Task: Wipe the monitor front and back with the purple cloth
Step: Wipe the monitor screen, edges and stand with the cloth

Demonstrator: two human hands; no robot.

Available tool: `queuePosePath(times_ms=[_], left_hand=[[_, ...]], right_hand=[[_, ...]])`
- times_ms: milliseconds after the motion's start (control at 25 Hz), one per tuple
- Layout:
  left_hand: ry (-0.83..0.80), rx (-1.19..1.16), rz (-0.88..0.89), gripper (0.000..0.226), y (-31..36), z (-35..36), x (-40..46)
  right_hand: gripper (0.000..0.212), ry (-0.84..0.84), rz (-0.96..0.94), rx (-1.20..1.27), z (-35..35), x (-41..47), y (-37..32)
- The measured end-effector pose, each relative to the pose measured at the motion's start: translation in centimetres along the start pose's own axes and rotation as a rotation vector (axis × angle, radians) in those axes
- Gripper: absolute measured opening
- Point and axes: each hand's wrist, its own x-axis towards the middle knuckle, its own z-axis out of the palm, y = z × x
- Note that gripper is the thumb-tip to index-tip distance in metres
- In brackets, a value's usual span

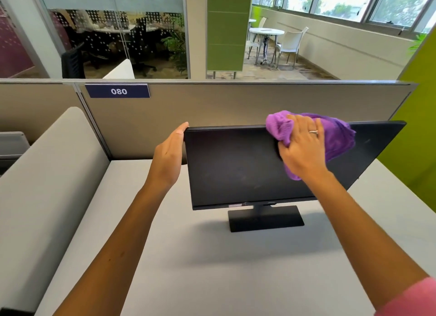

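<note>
The monitor (pixel 247 169) is seen in the middle of the frame, standing on the desk (pixel 212 268). Its upper left corner is held by the left hand (pixel 168 157), with straight fingers laid together, probably so the screen does not turn. The purple cloth (pixel 339 138) is gripped in the curled fingers of the right hand (pixel 304 148) and pressed on the upper edge. The screen faces the camera; its long axis runs left to right.

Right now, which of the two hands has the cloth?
The right hand, wearing a ring, presses the purple cloth to the monitor near its top edge. The left hand only steadies the monitor's left edge.
</note>
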Motion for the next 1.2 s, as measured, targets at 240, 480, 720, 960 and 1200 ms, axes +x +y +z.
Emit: queuePosePath(times_ms=[240, 480, 720, 960, 1200], left_hand=[[0.034, 0.136, 0.012, 0.046, 0.1, 0.6, -0.6], [0.058, 0.142, 0.009, 0.044, 0.3, 0.7, -1.0], [0.155, 0.541, 0.110, 0.057, 0.3, 1.8, -1.5], [0.281, 1.064, 0.208, 0.061, 0.9, 4.1, -1.7], [0.158, 1.062, 0.340, 0.062, 3.9, 11.3, -1.7]], right_hand=[[0.073, -0.193, -0.012, -0.013, -0.7, 0.5, -2.2], [0.072, -0.199, -0.444, 0.014, 1.2, -0.3, -15.5], [0.061, -0.087, -0.456, 0.042, 1.3, 0.5, -13.3], [0.065, -0.058, -0.392, -0.042, 0.5, 0.8, -4.0], [0.065, -0.049, -0.252, -0.076, -0.7, 1.1, 7.1]])
